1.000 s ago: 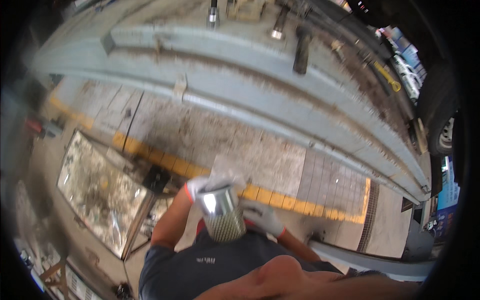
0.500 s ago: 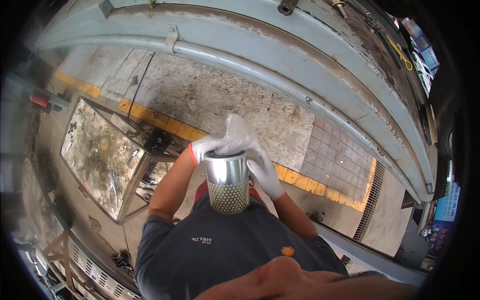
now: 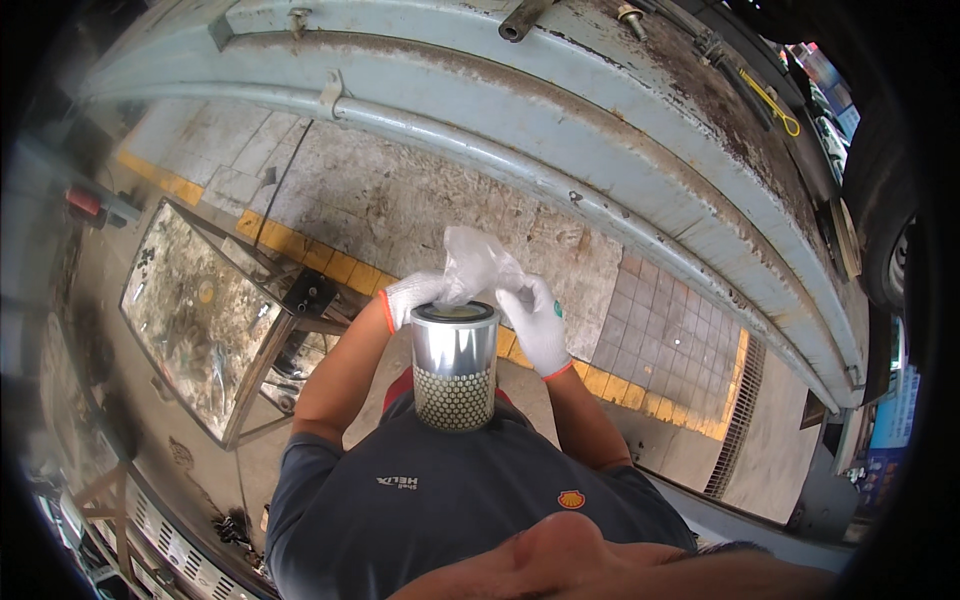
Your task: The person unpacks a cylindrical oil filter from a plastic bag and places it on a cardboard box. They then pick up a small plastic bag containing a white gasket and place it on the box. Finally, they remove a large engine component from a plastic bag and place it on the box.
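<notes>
A shiny metal cylinder filter point(image 3: 455, 365) with a perforated lower band stands upright against my chest. My left hand point(image 3: 412, 296), in a white glove with a red cuff, grips its top rim on the left side. My right hand point(image 3: 537, 320), gloved the same way, pinches a crumpled clear plastic bag point(image 3: 476, 262) that bunches up just above the filter's open top. Both forearms reach out from my dark shirt.
A long, dirty blue-grey metal beam point(image 3: 560, 130) curves across the top. A stained glass-topped metal stand point(image 3: 195, 310) sits at my left. A yellow paving strip point(image 3: 330, 262) crosses the concrete floor, with a drain grate point(image 3: 735, 440) at the right and a tyre point(image 3: 885, 260) at the far right.
The plastic bag has come up off the filter and now bunches above its top. Both hands have shifted to the filter's upper rim, and the view has tilted further down.
</notes>
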Demonstrator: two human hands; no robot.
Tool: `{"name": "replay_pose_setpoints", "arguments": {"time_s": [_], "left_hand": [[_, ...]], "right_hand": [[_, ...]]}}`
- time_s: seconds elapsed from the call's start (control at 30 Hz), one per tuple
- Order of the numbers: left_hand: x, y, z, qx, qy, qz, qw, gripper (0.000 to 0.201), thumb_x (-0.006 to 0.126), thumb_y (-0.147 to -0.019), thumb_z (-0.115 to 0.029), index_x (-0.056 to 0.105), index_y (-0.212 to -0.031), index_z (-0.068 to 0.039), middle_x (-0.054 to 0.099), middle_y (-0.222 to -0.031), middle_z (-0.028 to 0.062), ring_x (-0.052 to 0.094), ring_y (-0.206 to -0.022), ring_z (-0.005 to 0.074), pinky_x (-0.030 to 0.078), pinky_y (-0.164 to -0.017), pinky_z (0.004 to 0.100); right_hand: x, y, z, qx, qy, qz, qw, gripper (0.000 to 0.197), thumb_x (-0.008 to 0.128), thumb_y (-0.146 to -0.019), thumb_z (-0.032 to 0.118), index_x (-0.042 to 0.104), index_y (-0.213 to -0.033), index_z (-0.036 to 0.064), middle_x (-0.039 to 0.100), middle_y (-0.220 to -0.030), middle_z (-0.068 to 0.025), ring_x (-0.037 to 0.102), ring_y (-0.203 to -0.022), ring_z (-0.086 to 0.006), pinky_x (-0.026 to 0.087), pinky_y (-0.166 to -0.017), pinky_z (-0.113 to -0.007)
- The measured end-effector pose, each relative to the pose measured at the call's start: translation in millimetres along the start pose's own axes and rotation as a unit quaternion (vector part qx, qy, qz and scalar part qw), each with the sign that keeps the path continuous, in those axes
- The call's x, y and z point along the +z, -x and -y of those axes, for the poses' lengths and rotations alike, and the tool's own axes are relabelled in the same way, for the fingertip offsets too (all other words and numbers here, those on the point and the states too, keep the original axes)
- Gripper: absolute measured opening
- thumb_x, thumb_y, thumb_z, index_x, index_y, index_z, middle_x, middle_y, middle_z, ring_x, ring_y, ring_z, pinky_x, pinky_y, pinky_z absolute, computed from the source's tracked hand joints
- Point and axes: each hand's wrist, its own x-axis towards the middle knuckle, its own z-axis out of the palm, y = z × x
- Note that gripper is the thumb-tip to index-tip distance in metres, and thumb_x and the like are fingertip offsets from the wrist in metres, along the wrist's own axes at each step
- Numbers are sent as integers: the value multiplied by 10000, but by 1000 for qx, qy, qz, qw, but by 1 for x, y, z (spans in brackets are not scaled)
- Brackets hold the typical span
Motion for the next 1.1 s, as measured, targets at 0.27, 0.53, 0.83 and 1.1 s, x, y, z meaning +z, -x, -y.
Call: {"name": "replay_pose_setpoints", "arguments": {"time_s": [0.27,0.53,0.83,1.1], "left_hand": [[19,-11,-12,-50,41,-45,997,278,649,-1042,-212,705,-1190,17,740,-1090,92,707,-899,155,602,-764,299],[24,-24,10,47,392,-5,919,555,455,-1110,-503,589,-1395,-46,664,-1346,179,648,-1202,320,512,-1080,477],[50,32,41,298,-57,-294,906,484,457,-1138,-319,516,-1502,-6,571,-1477,128,525,-1370,219,386,-1185,350],[40,59,1,240,-117,-141,953,604,602,-1064,-291,420,-1548,22,495,-1546,144,475,-1417,227,341,-1211,360]], "right_hand": [[-11,-6,-13,-63,-10,79,995,239,570,-1083,183,695,-1103,-20,701,-972,-92,661,-932,-162,523,-848,-319],[14,5,-48,7,-206,44,978,236,492,-1133,172,647,-1176,1,681,-1117,-44,597,-1058,-108,483,-960,-282],[23,1,-49,16,-177,22,984,206,498,-1122,158,652,-1124,21,666,-1050,-2,578,-967,-77,480,-875,-250],[8,-13,-8,-97,54,5,994,199,620,-1048,147,668,-931,-6,670,-804,-114,630,-725,-182,525,-704,-332]]}}
